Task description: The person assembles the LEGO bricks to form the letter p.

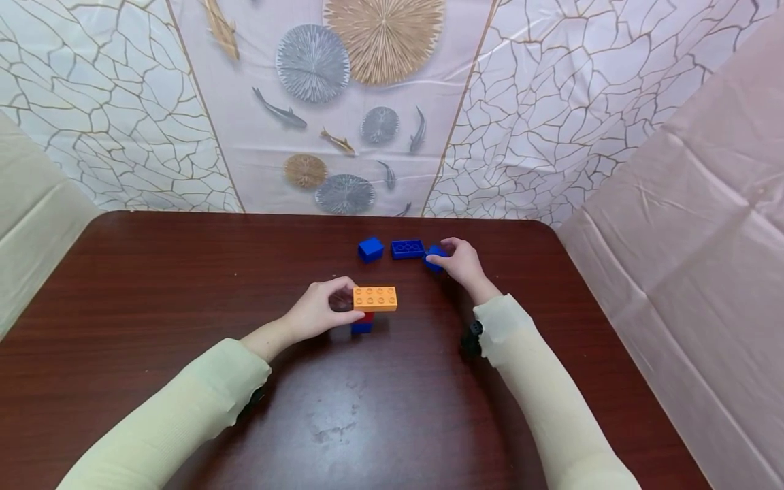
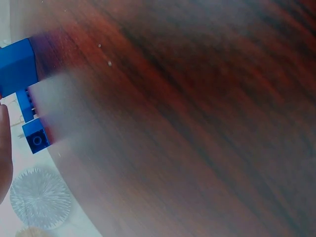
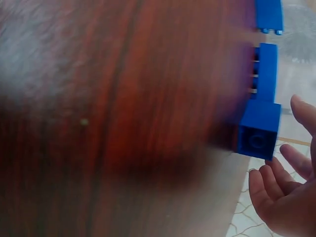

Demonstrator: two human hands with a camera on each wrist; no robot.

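Observation:
My left hand (image 1: 315, 309) holds a small stack of toy building bricks, thumb on the near side and fingers behind. On top of it is an orange eight-stud brick (image 1: 375, 299), with a red brick (image 1: 366, 318) and a blue brick (image 1: 361, 327) beneath. The left wrist view shows that lower blue brick (image 2: 19, 68) large at its left edge, beside one finger. At the back right, my right hand (image 1: 465, 264) reaches around a square blue brick (image 1: 435, 258). In the right wrist view its fingers and thumb are spread beside this brick (image 3: 258, 129), whose hollow underside shows.
A long blue brick (image 1: 407, 249) lies just left of the right hand's brick, its hollow underside showing. Farther left is another blue brick (image 1: 370, 250). The dark brown table (image 1: 153, 286) meets a patterned cloth backdrop (image 1: 343, 136) behind.

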